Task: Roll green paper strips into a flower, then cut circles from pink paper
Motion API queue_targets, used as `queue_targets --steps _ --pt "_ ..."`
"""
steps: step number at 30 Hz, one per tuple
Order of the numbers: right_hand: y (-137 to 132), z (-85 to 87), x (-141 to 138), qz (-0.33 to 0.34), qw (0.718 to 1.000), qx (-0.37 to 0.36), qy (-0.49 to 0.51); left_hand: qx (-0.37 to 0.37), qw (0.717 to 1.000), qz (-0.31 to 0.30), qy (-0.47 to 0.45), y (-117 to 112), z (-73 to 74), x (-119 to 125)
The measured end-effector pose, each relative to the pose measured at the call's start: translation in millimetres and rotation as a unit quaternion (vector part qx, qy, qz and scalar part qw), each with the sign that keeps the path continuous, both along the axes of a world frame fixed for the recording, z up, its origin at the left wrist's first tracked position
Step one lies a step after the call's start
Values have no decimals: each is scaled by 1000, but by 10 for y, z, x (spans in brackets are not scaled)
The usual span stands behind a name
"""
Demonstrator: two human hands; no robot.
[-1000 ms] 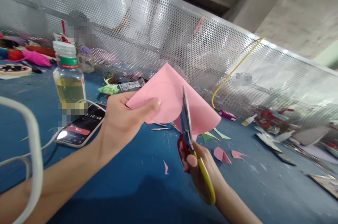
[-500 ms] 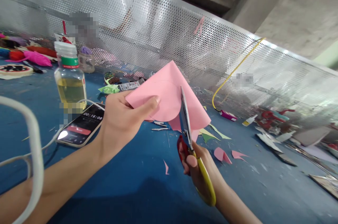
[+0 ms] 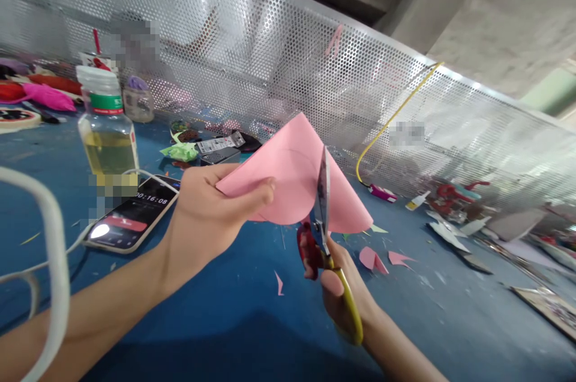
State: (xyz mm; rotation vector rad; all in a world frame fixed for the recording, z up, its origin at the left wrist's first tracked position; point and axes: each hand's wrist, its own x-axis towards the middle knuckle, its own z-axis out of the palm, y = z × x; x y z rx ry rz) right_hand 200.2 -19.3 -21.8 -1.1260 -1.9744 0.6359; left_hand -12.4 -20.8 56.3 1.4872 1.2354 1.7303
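Observation:
My left hand (image 3: 216,202) pinches a folded sheet of pink paper (image 3: 288,172) by its left side, thumb on top. A faint curved line is drawn on the sheet, and its lower edge is cut round. In my right hand (image 3: 339,286) are scissors (image 3: 322,214) with one red and one yellow handle. Their blades point upward, with the paper between them at the right part of the sheet. Below, a small pink scrap (image 3: 279,283) lies on the blue table (image 3: 216,322), and more pink offcuts (image 3: 373,260) rest to the right.
A bottle of yellow liquid (image 3: 110,145) and a phone (image 3: 135,214) with a white cable stand at left. Behind runs a perforated metal screen (image 3: 279,52). A yellow cable (image 3: 398,115), a small glue bottle (image 3: 417,200) and assorted clutter lie at right.
The pink paper has tilted and dropped slightly, its right flap spreading wider. The scissors have moved a little right along the curve, with the blades closer together. The view has shifted slightly.

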Motion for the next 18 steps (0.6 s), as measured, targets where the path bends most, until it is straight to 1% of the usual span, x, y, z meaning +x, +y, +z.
queue_targets --steps 3,9,13,18 --pt "-12 24 -12 -16 1000 2 -8 -7 1000 4 -6 5 -7 -1" --pt "-27 27 -29 -26 999 -1 -19 -17 999 -10 -35 -2 -1 -3" --pt "-33 42 -43 -28 999 -20 1 0 998 -10 -63 19 -11 -7" --pt "-44 87 -61 -21 999 -30 5 7 998 -4 -61 24 -25 -5"
